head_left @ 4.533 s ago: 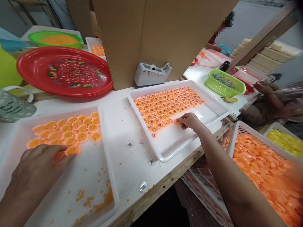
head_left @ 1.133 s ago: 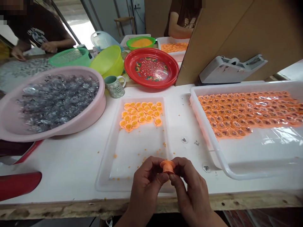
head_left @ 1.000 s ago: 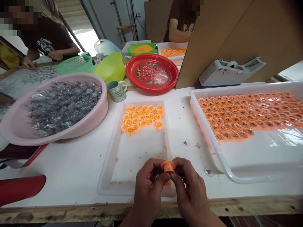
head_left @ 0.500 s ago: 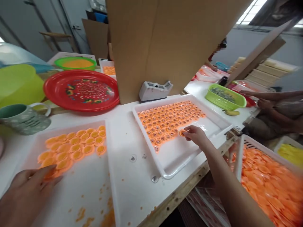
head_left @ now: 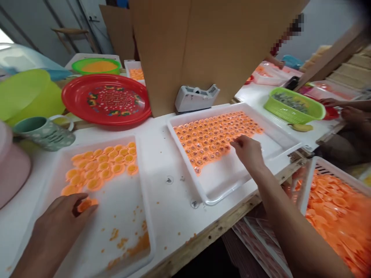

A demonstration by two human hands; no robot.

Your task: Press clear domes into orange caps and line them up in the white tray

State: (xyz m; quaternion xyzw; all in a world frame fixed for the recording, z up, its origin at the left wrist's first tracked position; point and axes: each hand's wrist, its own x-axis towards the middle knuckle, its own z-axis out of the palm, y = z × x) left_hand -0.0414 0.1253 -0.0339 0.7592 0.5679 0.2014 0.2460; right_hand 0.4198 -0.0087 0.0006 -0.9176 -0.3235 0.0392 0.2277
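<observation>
And in the left hand (head_left: 55, 227), an orange cup (head_left: 85, 205) is being pinched between thumb and fingers, low over the left tray (head_left: 146, 193). It is gripped by its sides, presumably so that its top is kept free of the fingertips. Just beyond the knuckles, the yellow-centred cups (head_left: 117, 168) are packed closely together, faces up — probably so that each can be seen and picked out singly. Loose orange crumbs (head_left: 139, 245) are caught within the tray walls, towards the near right corner.

Across the white worktop (head_left: 162, 166), the right hand (head_left: 249, 152) is held over the right tray (head_left: 214, 200), fingertips drawn together at the near edge of the dark-centred pieces (head_left: 205, 135). Whether a piece is pinched there cannot be told — the fingertips are too small and partly hidden. Those pieces are set in tight rows, likely to save room and keep them from sliding.

The held cup is found at the left fingertips, just beside the nearest yellow-centred ones and well apart from the right hand. The tape dispenser (head_left: 197, 99) is stood behind the right tray, against the cardboard (head_left: 217, 46), seemingly out of the hands' way.
</observation>
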